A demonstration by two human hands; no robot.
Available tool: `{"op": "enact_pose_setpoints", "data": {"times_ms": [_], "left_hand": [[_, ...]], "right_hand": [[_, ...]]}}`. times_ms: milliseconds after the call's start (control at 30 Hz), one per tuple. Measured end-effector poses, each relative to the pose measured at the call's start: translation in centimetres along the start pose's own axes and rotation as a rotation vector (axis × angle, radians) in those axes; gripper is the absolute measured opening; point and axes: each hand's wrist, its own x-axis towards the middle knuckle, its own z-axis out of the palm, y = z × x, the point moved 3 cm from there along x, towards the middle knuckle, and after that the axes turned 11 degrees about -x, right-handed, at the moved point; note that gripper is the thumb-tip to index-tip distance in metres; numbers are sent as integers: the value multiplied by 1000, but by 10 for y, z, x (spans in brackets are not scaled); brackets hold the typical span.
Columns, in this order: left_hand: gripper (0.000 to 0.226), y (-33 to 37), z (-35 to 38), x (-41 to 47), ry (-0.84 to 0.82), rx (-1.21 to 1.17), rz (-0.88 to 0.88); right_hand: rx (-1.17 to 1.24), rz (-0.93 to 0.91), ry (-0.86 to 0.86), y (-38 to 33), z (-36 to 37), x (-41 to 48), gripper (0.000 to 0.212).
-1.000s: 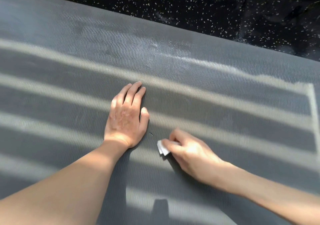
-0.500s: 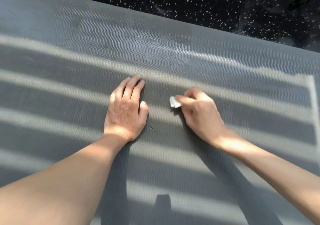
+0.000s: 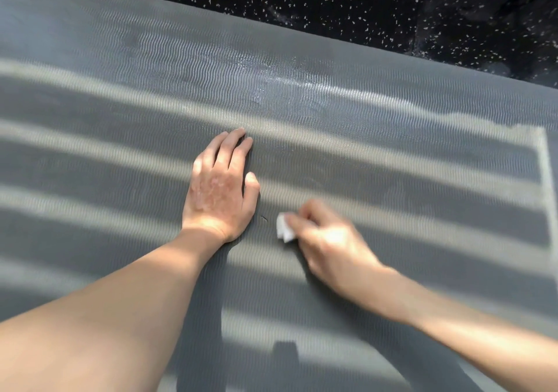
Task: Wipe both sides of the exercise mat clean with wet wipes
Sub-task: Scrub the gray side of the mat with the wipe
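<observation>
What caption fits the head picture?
Left hand flat on the grey mat; right hand holds a wipe on it.

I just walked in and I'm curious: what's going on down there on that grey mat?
A person is wiping a dark grey ribbed foam exercise mat that lies on a black speckled floor. The left hand rests flat on the mat with its fingers straight. The right hand, blurred by motion, pinches a small folded white wet wipe and rubs it on the mat just beside the left hand. A damp sheen shows farther up the mat.
</observation>
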Motion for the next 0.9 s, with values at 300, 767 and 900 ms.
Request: {"op": "enact_pose_setpoints", "data": {"times_ms": [300,767,900], "left_hand": [[57,0,0,0,1,6,5],[56,0,0,-1,11,-4,20],[56,0,0,-1,22,-11,31]], "right_hand": [[-77,68,-68,4,0,1,24],[10,-192,-58,-43,0,-41,14],[-35,-235,-17,-20,-1,-25,19]]}}
